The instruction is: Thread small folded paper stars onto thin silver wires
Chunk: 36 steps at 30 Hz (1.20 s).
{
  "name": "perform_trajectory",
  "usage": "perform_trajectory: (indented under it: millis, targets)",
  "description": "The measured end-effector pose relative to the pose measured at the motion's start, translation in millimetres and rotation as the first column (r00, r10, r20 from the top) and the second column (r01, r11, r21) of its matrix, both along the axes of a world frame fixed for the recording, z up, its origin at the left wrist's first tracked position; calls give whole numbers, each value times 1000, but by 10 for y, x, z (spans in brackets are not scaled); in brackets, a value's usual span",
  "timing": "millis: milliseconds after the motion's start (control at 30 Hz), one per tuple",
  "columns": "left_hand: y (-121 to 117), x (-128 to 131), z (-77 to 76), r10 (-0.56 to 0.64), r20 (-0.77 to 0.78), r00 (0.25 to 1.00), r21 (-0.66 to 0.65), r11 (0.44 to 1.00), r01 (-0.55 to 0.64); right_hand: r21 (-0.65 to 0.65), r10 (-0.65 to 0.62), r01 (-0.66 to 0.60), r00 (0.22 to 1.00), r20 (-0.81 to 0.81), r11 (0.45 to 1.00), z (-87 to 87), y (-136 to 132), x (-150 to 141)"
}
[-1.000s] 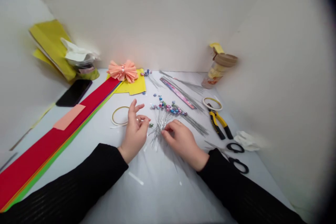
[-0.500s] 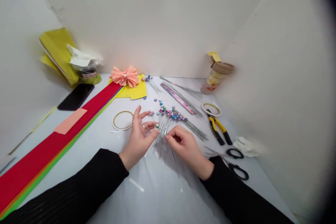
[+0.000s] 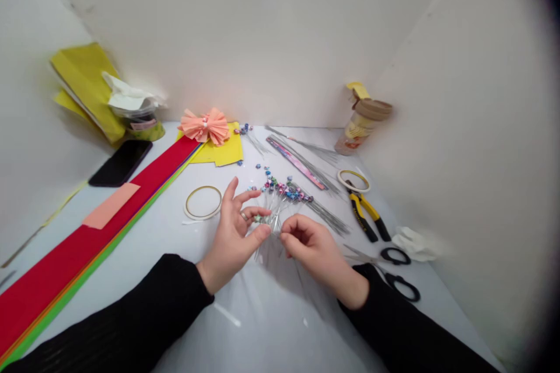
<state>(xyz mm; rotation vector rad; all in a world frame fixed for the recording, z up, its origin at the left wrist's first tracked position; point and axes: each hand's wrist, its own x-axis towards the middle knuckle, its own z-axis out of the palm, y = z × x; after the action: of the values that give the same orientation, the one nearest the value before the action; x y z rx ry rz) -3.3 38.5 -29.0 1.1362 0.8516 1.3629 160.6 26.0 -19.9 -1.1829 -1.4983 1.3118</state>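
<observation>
Between the thumb and fingers of my left hand (image 3: 234,233) is a small green folded star (image 3: 258,218); the upper fingers are spread. Just to the right, my right hand (image 3: 312,245) is closed in a pinch on a thin metal wire, most of which is hidden by the fingers. Beyond both hands lies a heap of small colourful stars (image 3: 286,189), pink, blue and purple, on thin wire stems (image 3: 276,210) that run toward me between my hands.
Bare wires (image 3: 328,215) and a patterned paper strip packet (image 3: 297,163) lie behind. On the right are pliers (image 3: 370,215), scissors (image 3: 396,271), a tape roll (image 3: 353,181) and a cup (image 3: 361,128). Leftward are another tape roll (image 3: 187,204), red paper (image 3: 87,250), a pink bow (image 3: 205,126) and a phone (image 3: 120,163).
My right hand has shifted slightly right and toward me. The fingers of my left hand have curled a little further over the green star. The view has moved slightly.
</observation>
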Motion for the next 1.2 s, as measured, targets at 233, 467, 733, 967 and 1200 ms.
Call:
perform_trajectory:
  millis: [233,467,733,967,1200]
  targets:
    - [-14,2,62,75,-17,997,79,994,-73,199,-13,-42,964,267,979,56,-37,23]
    - [-5,6,158,93,-27,995,92,992,-90,285,44,-149,938,345,947,153,-18,71]
    - [-11,40,149,222,20,975,-22,975,-221,621,-320,-82,800,507,780,198,21,161]
    - [-51,58,164,200,37,979,-15,980,-200,401,-190,37,917,350,915,68,-33,-90]
    - [-87,87,155,161,33,986,-60,985,-159,519,-237,73,937,258,852,159,-31,6]
